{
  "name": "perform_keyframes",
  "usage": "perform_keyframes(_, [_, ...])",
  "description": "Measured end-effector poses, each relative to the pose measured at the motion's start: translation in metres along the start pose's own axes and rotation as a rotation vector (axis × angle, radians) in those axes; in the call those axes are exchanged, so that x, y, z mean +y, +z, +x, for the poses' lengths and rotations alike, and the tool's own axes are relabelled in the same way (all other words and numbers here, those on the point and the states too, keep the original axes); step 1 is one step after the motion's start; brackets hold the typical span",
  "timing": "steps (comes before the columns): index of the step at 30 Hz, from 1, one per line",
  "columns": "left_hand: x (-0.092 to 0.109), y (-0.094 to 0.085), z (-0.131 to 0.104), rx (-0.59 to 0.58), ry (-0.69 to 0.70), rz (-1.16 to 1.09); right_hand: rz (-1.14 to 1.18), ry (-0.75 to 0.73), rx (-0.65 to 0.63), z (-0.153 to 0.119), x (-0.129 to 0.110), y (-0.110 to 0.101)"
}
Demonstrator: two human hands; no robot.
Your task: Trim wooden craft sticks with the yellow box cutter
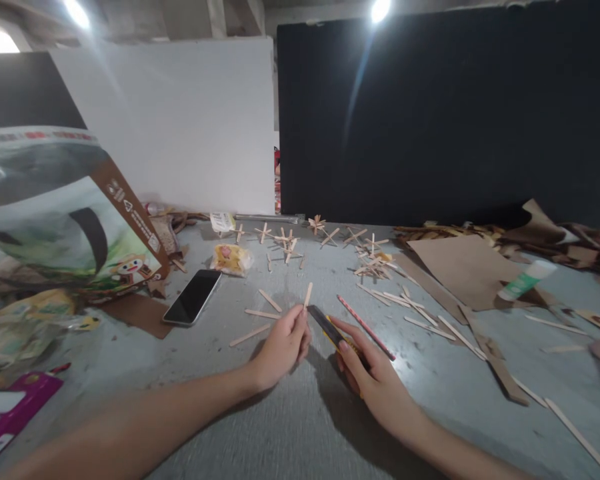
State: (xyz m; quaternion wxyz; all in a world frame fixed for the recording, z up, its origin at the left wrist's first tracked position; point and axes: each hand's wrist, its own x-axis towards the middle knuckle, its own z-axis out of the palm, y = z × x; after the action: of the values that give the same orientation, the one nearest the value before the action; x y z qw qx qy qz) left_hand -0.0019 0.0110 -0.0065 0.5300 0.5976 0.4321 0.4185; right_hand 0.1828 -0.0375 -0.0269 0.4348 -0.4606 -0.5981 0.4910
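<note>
The wooden stick [309,293] stands nearly upright above the counter [260,433], its lower end pinched in the person's left hand [283,343], whose fingers are clamped on it with the upper part left free. It looks flat, thin and very light: fairly stiff along its length, yet likely to bend, split or snap under sideways pressure. Dry and matte, it should not be slippery, but so narrow a piece could twist in a loose pinch. The best hold would be on its flat faces, low down, with the fingertips clear of the blade end. Just beside it, the right hand [370,373] has its fingers closed around a black-and-yellow utility knife [330,331], its front end pointing at the stick; whether the two touch cannot be told. The knife seems rigid and somewhat heavier, safest held by the body, well behind the front. Near the left hand lie three loose sticks [263,314], with a phone [193,298] farther left. A red patterned pencil [365,327] lies just beyond the right hand. Farther out are crossed sticks [331,236], probably fragile at their joints, and, to the right, a cardboard sheet [460,267] and a glue stick [527,280].
</note>
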Motion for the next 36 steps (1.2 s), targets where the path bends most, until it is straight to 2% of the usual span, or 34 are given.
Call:
perform_keyframes(9, [0.002, -0.001, -0.001, 0.011, -0.023, 0.031, -0.054, -0.027, 0.023, 0.001, 0.0, -0.002])
perform_keyframes(21, [-0.005, -0.004, 0.003, 0.017, -0.049, -0.043, 0.139, 0.055, 0.008, 0.003, -0.01, 0.001])
perform_keyframes(30, [0.003, -0.004, 0.004, -0.012, -0.045, -0.116, 0.171, 0.082, -0.031, 0.006, -0.017, -0.003])
perform_keyframes(36, [0.001, -0.004, 0.004, -0.005, -0.04, -0.136, 0.227, 0.125, -0.047, 0.008, -0.015, -0.006])
